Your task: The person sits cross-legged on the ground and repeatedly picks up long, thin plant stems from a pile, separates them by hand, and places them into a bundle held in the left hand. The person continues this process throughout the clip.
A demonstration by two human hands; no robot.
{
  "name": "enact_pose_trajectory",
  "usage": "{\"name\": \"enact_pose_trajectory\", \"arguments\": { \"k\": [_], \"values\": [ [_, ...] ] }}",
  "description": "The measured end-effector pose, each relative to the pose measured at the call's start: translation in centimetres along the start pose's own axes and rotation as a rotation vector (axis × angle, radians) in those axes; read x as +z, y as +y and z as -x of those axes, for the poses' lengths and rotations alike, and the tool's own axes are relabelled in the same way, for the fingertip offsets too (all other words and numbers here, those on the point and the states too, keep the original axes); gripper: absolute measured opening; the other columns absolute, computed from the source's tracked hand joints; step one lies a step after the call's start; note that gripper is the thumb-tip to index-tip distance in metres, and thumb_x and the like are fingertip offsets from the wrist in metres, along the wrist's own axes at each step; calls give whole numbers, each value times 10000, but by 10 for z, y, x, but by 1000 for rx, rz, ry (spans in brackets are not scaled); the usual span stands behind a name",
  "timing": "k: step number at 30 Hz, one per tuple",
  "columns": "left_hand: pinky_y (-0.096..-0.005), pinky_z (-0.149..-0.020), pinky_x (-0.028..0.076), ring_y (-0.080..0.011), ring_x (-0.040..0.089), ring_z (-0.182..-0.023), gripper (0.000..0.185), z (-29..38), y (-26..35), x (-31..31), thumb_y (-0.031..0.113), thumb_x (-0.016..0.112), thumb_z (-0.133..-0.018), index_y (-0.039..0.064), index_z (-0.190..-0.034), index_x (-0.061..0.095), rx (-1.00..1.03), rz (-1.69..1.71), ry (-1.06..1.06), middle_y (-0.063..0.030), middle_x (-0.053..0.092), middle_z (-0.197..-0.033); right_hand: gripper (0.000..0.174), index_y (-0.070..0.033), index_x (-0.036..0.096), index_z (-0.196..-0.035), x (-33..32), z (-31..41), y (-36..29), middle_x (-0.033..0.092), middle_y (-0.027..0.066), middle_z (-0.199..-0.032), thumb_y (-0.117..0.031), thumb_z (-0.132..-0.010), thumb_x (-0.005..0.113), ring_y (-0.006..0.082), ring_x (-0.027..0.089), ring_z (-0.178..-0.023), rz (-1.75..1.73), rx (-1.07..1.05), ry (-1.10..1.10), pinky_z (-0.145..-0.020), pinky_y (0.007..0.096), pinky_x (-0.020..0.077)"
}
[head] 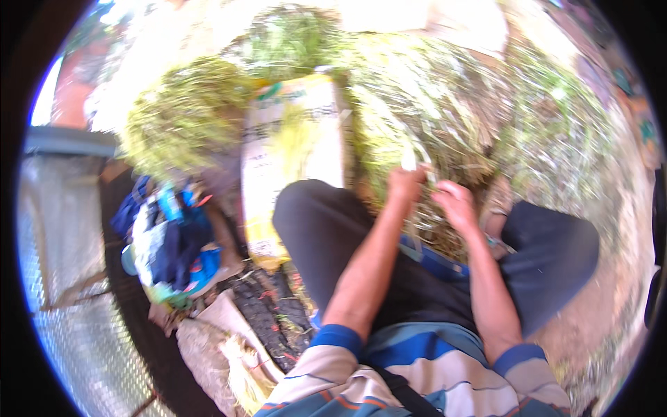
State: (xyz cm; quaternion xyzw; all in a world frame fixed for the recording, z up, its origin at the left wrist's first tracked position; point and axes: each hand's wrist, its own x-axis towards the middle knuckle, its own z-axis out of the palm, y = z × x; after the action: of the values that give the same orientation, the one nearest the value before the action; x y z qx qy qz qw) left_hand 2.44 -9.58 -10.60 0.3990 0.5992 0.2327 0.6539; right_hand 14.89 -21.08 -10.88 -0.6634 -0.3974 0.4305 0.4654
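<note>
Just beyond my crossed legs, my left hand (408,183) is closed around pale, flat strips (410,156) that look like plant fibre. My right hand (456,204) is close beside it, thumb and fingers pinched on an end of the strips. Thin pale lengths hang below my left hand. Behind both hands lies a large heap of cut grass (406,99), its long yellow-green stalks pointing away from me. Blur hides the exact finger positions and whether the strips are knotted.
Left of my knee lies a printed sack (318,151) with loose stalks on it. A bundle of grass (187,114) sits beyond it. Bags and cloth (174,234) are heaped at the left, near a metal mesh panel (99,354). More grass (557,130) is at the right.
</note>
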Motion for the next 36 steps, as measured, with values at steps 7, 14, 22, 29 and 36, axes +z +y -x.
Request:
{"name": "enact_pose_trajectory", "arguments": {
  "k": [7, 14, 22, 29, 36],
  "values": [
    [-331, -467, 357, -99, 468, -496, 167, 10, -4, 7, 130, 772, -846, 39, -731, 691, 190, 174, 19, 21, 586, -602, 72, -34, 629, -864, 4, -8, 2, 538, -59, -750, -92, -906, 640, 48, 450, -690, -122, 91, -96, -611, 252, 371],
    [-304, -536, 435, -83, 545, -607, 126, 20, -11, 15, 131, 760, -861, 21, -815, 721, 254, 84, -8, 3, 653, -709, 91, -86, 630, -871, 13, -6, 8, 541, -71, -760, -136, -947, 627, 39, 451, -685, -419, 103, 27, -623, 230, 358],
    [-279, -564, 475, -91, 598, -639, 72, 20, -18, 20, 92, 753, -866, 29, -880, 723, 298, 140, -78, -13, 686, -765, 152, -34, 694, -1038, 13, -4, 9, 628, -40, -820, -89, -899, 665, 61, 550, -725, -421, 18, 33, -652, 242, 442],
    [-259, -518, 428, -72, 585, -605, 56, 25, -17, 25, 55, 760, -860, 16, -897, 746, 283, 223, -132, 7, 686, -760, 54, -50, 680, -920, 11, -4, 15, 587, -60, -773, -95, -906, 653, 49, 491, -692, -381, 89, 168, -617, 240, 391],
    [-263, -377, 330, -64, 410, -415, 135, 35, 15, 10, 129, 725, -925, -4, -931, 744, 317, 12, 10, -29, 691, -726, 231, -12, 558, -766, -6, 2, 36, 530, 124, -642, -173, -853, 698, 213, 508, -605, 127, 75, 327, -590, 400, 413]
  ]
}}
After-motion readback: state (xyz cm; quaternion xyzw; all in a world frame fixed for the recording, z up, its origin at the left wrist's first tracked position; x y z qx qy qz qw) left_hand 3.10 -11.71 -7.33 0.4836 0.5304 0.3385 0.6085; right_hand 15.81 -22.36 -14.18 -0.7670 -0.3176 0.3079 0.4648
